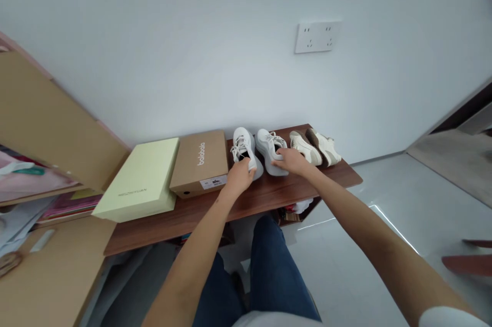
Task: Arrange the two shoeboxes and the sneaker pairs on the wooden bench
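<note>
Two white lace-up sneakers stand side by side on a brown wooden bench (265, 199), toes toward the wall. My left hand (241, 177) is closed on the heel of the left sneaker (242, 141). The heel collar of the right sneaker (266, 145) is pinched in my right hand (294, 161). Just right of that hand sits a pair of cream shoes (326, 148) with brown soles, one tilted on its side. A brown cardboard shoebox (202, 158) marked "balabala" lies left of the sneakers.
A pale yellow-green box (144, 173) rests at the bench's left end, beside a wooden desk (57, 265) with papers and shelves. The wall behind carries a white socket plate (318, 37). Under the bench, a shelf (294, 214) holds items I cannot make out.
</note>
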